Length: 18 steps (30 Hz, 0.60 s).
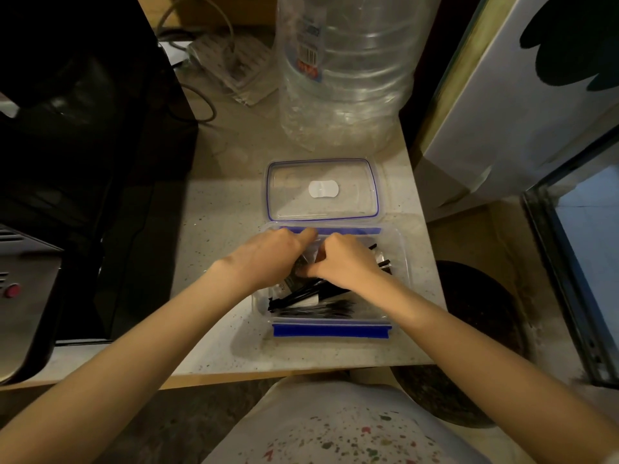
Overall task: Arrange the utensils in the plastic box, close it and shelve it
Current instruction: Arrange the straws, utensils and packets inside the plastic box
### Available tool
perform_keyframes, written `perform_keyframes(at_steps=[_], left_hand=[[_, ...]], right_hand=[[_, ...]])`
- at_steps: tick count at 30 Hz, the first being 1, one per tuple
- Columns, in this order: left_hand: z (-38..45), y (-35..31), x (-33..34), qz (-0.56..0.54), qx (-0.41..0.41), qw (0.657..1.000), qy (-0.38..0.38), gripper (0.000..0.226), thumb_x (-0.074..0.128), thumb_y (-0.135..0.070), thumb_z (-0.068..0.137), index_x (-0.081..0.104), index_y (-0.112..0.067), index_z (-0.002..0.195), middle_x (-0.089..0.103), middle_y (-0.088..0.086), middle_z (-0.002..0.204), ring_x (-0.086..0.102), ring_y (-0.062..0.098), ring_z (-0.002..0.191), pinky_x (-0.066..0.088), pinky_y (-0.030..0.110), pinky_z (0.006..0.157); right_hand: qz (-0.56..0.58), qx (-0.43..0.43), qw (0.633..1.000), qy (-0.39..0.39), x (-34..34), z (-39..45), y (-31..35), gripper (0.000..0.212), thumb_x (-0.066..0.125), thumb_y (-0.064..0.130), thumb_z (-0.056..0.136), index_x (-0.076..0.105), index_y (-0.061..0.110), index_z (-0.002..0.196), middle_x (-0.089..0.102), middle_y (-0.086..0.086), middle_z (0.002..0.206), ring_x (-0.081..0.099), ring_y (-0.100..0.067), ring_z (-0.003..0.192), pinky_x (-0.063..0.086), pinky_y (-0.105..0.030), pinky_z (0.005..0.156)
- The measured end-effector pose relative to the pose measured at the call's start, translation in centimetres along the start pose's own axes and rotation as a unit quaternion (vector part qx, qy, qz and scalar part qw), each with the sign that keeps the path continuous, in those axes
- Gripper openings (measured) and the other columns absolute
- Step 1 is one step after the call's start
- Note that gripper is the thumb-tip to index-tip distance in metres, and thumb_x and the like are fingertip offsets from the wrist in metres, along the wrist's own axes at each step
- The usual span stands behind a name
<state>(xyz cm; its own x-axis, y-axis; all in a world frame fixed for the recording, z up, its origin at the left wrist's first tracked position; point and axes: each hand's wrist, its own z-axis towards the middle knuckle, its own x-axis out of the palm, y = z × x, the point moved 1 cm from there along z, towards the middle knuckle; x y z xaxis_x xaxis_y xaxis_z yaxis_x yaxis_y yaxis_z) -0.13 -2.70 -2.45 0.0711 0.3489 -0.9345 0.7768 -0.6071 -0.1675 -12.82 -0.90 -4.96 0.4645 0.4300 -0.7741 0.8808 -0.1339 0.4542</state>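
Fingers of both the left hand [274, 254] and right hand [345, 259] are curled down among the black plastic utensils [308, 298] in the clear rectangular plastic box [403, 262] near the worktop's [217, 222] right edge, though I can't tell what they're actually pinching. So we're mid-arranging I'd say; next up is probably flattening the pile so the clear blue-rimmed lid [323, 189], lying just behind the box, can snap shut.

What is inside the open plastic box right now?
Black utensils and clear wrappers lie in the plastic box. The left hand and right hand cover its middle, hiding what lies beneath.

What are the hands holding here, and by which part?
Both the left hand and right hand pinch a clear wrapped packet inside the plastic box; the exact grip point is hidden.
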Motion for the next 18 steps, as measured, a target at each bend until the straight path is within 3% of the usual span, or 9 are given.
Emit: perform_keyframes(at_steps=[4,8,10,15,18], left_hand=[[-0.48,0.00,-0.40,0.015,0.035,0.999,-0.021,0.055,0.046,-0.010,0.092,0.022,-0.025,0.139,0.062,0.013,0.107,0.063,0.028,0.093,0.056,0.037,0.080],[-0.35,0.23,0.02,0.054,0.037,0.998,-0.004,0.038,0.051,-0.016,0.092,0.045,-0.021,0.129,0.058,0.011,0.118,0.060,0.025,0.103,0.054,0.035,0.087],[-0.19,0.23,0.25,0.074,0.024,0.997,0.013,0.032,0.051,-0.019,0.092,0.053,-0.015,0.123,0.057,0.011,0.120,0.059,0.024,0.105,0.053,0.033,0.089],[0.00,0.38,0.09,0.055,0.023,0.998,0.007,0.028,0.046,-0.015,0.093,0.059,-0.010,0.118,0.059,0.011,0.115,0.061,0.023,0.100,0.054,0.034,0.087],[0.05,0.64,0.27,0.059,0.032,0.998,0.006,0.028,0.053,-0.011,0.089,0.059,-0.011,0.116,0.060,0.010,0.114,0.062,0.022,0.100,0.055,0.034,0.085]], right_hand=[[-0.052,0.019,0.998,-0.009,0.36,-0.13,0.36,0.048,0.069,0.039,0.078,0.056,0.010,0.115,0.065,-0.006,0.103,0.062,-0.024,0.095,0.048,-0.033,0.072],[-0.094,0.001,0.995,-0.030,0.46,-0.29,0.25,0.049,0.066,0.043,0.079,0.056,0.013,0.116,0.065,-0.006,0.102,0.062,-0.024,0.094,0.048,-0.032,0.073],[-0.059,-0.002,0.998,-0.011,0.79,-0.03,0.23,0.046,0.070,0.037,0.078,0.058,0.013,0.116,0.068,-0.006,0.098,0.063,-0.023,0.089,0.052,-0.034,0.073],[0.094,0.041,0.994,0.027,0.71,0.21,-0.32,0.015,0.072,0.020,0.077,0.070,0.007,0.085,0.071,-0.008,0.089,0.064,-0.022,0.083,0.054,-0.038,0.078],[0.176,0.026,0.983,0.037,-0.07,-0.08,-0.60,0.012,0.066,0.015,0.082,0.070,0.006,0.089,0.065,-0.003,0.079,0.060,-0.017,0.080,0.048,-0.025,0.067]])
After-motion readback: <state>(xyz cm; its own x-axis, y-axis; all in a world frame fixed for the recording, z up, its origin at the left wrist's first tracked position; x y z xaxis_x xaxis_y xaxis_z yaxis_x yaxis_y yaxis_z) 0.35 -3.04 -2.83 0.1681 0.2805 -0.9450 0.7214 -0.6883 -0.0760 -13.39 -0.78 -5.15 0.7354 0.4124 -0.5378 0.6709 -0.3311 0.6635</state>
